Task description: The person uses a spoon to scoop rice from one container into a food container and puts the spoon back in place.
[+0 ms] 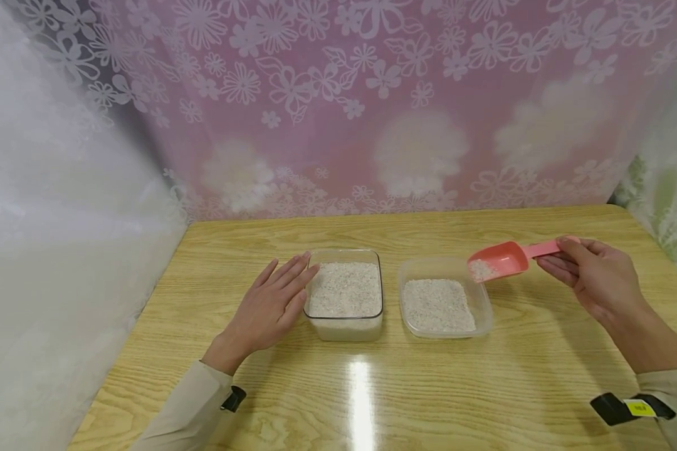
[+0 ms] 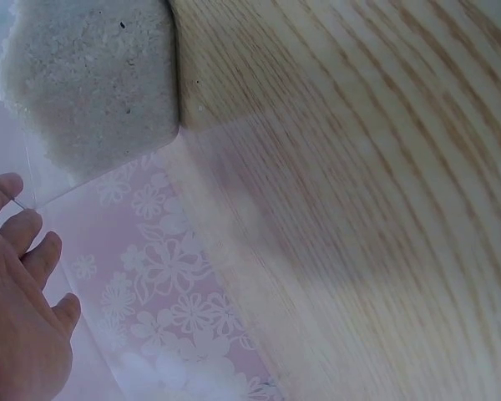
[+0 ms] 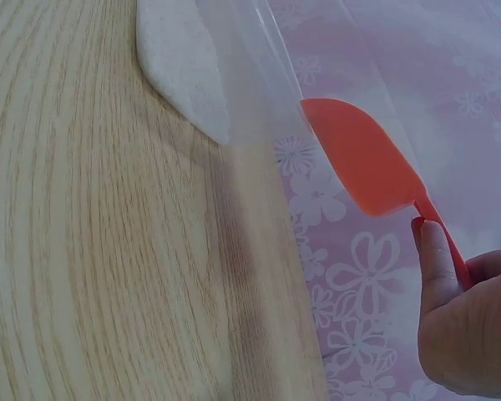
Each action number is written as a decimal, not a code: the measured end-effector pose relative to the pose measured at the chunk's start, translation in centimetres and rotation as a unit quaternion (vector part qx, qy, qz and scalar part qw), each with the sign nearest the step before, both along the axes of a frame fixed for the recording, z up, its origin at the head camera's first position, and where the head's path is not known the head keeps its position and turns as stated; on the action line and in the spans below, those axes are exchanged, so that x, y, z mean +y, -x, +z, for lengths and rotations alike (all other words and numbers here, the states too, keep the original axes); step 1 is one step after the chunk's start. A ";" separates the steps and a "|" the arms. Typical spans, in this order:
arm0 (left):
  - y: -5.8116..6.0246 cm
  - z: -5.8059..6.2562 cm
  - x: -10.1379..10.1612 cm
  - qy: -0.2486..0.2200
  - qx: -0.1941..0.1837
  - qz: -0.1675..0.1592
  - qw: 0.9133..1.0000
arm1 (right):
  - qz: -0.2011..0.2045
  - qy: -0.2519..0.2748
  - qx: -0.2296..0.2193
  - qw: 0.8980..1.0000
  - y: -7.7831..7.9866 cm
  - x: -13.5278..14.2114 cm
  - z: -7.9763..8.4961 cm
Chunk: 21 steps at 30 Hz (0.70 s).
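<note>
My right hand pinches the handle of a pink scoop, which carries a little white rice at its tip. The scoop's front overlaps the right rim of a clear plastic container with rice across its bottom. In the right wrist view the underside of the scoop shows, with fingers and thumb on its handle. My left hand lies with extended fingers against the left rim of a clear square container, which is filled higher with rice.
Both containers stand side by side on a wooden table, a narrow gap between them. A pink flowered curtain hangs behind the table's far edge, and a pale sheet hangs on the left.
</note>
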<state>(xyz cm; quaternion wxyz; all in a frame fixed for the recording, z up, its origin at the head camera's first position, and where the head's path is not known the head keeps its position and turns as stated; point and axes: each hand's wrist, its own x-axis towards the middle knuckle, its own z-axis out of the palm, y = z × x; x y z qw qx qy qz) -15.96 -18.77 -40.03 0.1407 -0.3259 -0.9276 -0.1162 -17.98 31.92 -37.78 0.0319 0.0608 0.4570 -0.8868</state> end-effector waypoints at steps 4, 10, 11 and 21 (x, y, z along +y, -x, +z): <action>0.0 0.0 0.0 0.001 0.000 -0.001 1.000 | 0.002 -0.006 0.002 1.000 -0.1 0.0 0.2; 0.0 0.0 0.0 0.002 0.001 -0.002 1.000 | 0.003 -0.020 0.002 1.000 -0.1 -0.2 0.3; 0.0 0.0 0.0 0.003 0.001 -0.002 1.000 | 0.001 -0.024 0.002 1.000 -0.1 -0.2 0.3; -0.1 0.1 0.1 0.005 0.000 0.000 1.000 | -0.013 -0.061 0.012 0.998 0.0 -0.6 0.6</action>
